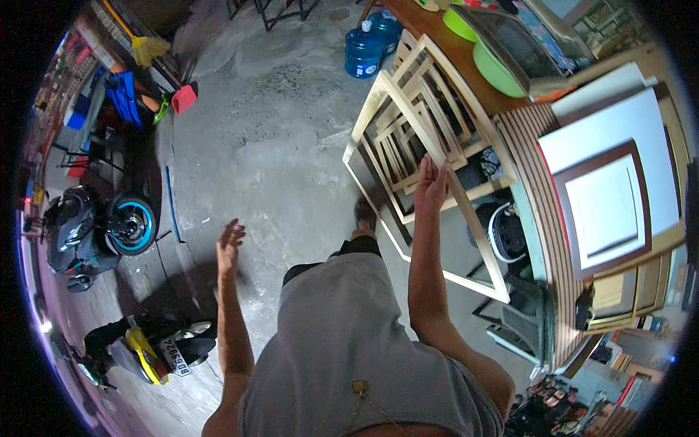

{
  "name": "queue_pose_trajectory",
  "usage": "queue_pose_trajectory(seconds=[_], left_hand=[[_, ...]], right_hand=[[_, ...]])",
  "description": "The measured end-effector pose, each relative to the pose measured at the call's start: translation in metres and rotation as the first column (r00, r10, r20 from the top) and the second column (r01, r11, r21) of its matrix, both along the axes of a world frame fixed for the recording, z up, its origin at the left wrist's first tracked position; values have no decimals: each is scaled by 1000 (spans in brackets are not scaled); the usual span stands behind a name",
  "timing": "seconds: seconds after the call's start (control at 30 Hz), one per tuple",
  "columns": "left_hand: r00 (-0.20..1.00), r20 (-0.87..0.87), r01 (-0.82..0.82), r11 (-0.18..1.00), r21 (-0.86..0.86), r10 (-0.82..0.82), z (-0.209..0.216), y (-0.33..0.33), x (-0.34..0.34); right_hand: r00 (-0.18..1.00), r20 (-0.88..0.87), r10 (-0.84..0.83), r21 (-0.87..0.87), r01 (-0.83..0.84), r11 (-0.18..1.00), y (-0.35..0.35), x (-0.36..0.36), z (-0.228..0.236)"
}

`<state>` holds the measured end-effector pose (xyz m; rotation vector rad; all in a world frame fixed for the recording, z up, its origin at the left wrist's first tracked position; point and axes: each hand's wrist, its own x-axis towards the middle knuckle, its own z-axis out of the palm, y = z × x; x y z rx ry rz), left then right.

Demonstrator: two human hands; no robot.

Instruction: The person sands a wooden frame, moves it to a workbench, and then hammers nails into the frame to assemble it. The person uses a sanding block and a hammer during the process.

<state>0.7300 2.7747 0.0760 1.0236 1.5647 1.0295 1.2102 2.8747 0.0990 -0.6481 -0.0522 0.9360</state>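
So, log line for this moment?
left hand: open, empty | right hand: at wooden frame, grip unclear | floor: blue jugs ahead

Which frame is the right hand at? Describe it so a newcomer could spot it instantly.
Find the striped tabletop on the right, then look just left to the pale wooden frames. The front frame is the large one whose long bar meets the right hand. Unlike its neighbours, it reaches well below that hand in the picture.
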Motion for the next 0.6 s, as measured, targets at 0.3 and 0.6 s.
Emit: queue_pose_trajectory(seconds=[0.3, 0.6], left_hand=[[905, 17, -350, 768, -536, 425, -130, -45, 22], [932, -49, -262, 574, -776, 358, -110, -22, 113]], right_hand=[[998, -16, -65, -149, 62, 987, 208, 63, -74], [919, 392, 28, -336, 115, 935, 316, 149, -108]])
